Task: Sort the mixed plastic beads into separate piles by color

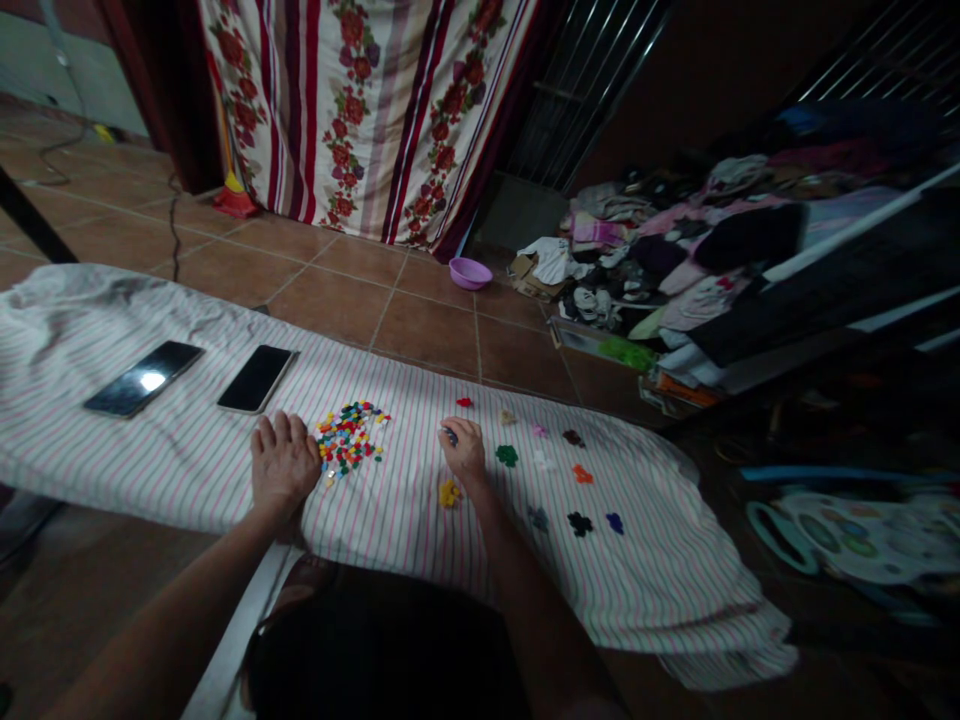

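Observation:
My left hand [283,462] lies flat on the striped cloth with its fingers stretched out. Its fingertips are beside a mixed pile of small coloured pieces [351,437]. To the right of that pile, my right hand [465,452] is closed on a small dark piece [451,436], which shows between thumb and fingers. Near this hand lie a yellow heap [449,494], a green heap [507,456] and a red heap [465,402]. Further right are single-colour heaps, among them orange [583,474], black [579,524] and dark blue [615,523]. The pieces' exact kind is too small to tell.
Two phones lie on the striped cloth [405,420]: one dark phone [257,379] and one reflecting a light [144,379]. Beyond the table's far edge, a purple basin [470,273] stands on the tiled floor. Piled clothes [660,240] fill the right side, behind a floral curtain's line.

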`<move>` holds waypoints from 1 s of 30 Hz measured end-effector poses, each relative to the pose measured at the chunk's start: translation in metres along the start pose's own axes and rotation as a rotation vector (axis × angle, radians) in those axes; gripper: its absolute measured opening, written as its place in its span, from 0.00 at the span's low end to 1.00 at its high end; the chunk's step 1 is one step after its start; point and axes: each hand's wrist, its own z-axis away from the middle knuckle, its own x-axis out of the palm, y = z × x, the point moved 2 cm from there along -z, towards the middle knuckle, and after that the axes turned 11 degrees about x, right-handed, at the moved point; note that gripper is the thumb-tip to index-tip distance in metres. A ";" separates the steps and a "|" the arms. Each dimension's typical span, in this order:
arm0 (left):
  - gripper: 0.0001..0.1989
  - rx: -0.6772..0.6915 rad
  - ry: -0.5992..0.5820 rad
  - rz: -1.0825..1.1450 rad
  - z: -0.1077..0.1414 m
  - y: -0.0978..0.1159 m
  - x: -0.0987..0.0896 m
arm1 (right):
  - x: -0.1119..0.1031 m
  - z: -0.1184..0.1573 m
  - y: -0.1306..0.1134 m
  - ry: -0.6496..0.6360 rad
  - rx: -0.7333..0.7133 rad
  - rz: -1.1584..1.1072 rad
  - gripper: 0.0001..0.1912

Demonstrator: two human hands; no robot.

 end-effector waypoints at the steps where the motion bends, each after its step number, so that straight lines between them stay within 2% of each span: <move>1: 0.29 0.002 0.001 -0.005 0.000 0.000 0.000 | -0.001 0.001 0.000 0.003 -0.001 0.005 0.10; 9: 0.29 -0.004 -0.002 -0.027 0.000 -0.002 0.007 | -0.003 0.002 -0.003 0.053 -0.013 -0.019 0.10; 13: 0.29 -0.008 -0.005 -0.015 0.000 -0.003 0.009 | -0.001 0.001 -0.003 0.027 -0.042 -0.016 0.09; 19: 0.29 -0.019 -0.009 0.016 -0.002 -0.002 0.004 | -0.003 -0.001 -0.006 0.078 -0.062 -0.008 0.11; 23: 0.28 -0.025 -0.022 0.035 -0.003 -0.001 -0.001 | -0.001 -0.006 -0.022 0.092 -0.067 -0.010 0.12; 30: 0.28 -0.033 -0.020 0.052 -0.002 0.000 -0.003 | 0.030 -0.013 -0.069 -0.102 -0.160 -0.057 0.10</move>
